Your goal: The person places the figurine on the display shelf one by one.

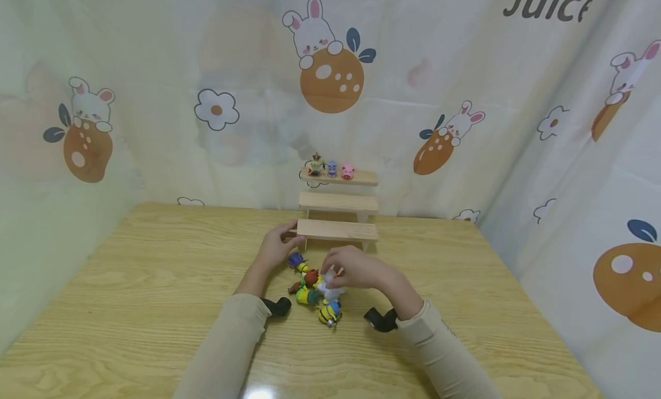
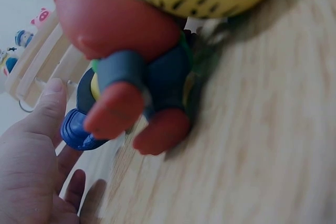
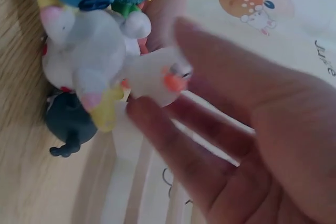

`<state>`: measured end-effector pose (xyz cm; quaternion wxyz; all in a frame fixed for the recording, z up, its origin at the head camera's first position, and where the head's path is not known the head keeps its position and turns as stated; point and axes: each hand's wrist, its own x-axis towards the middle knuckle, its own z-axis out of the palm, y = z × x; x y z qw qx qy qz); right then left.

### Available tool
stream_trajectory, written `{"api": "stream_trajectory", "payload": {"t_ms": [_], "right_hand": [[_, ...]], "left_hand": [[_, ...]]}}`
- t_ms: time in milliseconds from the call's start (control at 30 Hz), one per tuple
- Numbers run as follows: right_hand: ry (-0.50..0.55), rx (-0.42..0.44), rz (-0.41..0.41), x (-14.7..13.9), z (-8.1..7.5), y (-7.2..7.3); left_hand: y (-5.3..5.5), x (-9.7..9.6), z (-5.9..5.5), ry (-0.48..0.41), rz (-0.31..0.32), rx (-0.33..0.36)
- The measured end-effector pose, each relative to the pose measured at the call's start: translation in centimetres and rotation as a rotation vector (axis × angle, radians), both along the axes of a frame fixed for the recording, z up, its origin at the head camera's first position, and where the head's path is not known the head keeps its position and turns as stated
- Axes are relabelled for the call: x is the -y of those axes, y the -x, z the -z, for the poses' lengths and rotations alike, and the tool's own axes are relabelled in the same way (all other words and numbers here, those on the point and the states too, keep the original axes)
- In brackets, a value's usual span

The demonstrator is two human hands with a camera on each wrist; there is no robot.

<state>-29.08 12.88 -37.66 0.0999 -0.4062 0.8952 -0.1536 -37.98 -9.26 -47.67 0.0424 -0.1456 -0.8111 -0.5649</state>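
Observation:
In the head view, my right hand [image 1: 356,267] reaches over a cluster of small toy figures. Its thumb and forefinger pinch a small white figure with an orange mark [image 3: 157,77]. Against it lies a larger white figure [image 3: 97,45] with pink-tipped limbs. My left hand [image 1: 276,247] is by the left end of the lowest wooden step, fingers loosely bent and holding nothing visible. Nearest to it lies a yellow figure with a blue hat [image 1: 296,261]. Close by are a red-brown figure [image 1: 311,277], a yellow-green one [image 1: 307,296] and a yellow-blue one [image 1: 329,313].
A three-step wooden stand [image 1: 338,229] is at the back of the table [image 1: 155,307]. On its top step stand a crowned yellow figure [image 1: 315,166], a blue figure [image 1: 332,169] and a pink pig [image 1: 348,171]. A printed curtain [image 1: 248,158] hangs behind.

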Motion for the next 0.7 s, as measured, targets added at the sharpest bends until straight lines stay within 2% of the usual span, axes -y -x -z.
{"api": "stream_trajectory", "payload": {"t_ms": [233, 433, 533, 700], "right_hand": [[0.146, 0.021, 0.057, -0.4, 0.5, 0.9], [0.276, 0.093, 0.119, -1.2, 1.4, 2.1], [0.291, 0.106, 0.185, -1.5, 1.7, 2.4], [0.297, 0.119, 0.210, -1.9, 1.9, 2.7]], "left_hand": [[0.1, 0.0, 0.2, -0.011, 0.005, -0.002], [0.1, -0.1, 0.3, -0.015, 0.005, -0.006], [0.1, -0.1, 0.4, -0.014, 0.005, -0.009], [0.3, -0.1, 0.4, -0.021, 0.004, -0.011]]}}
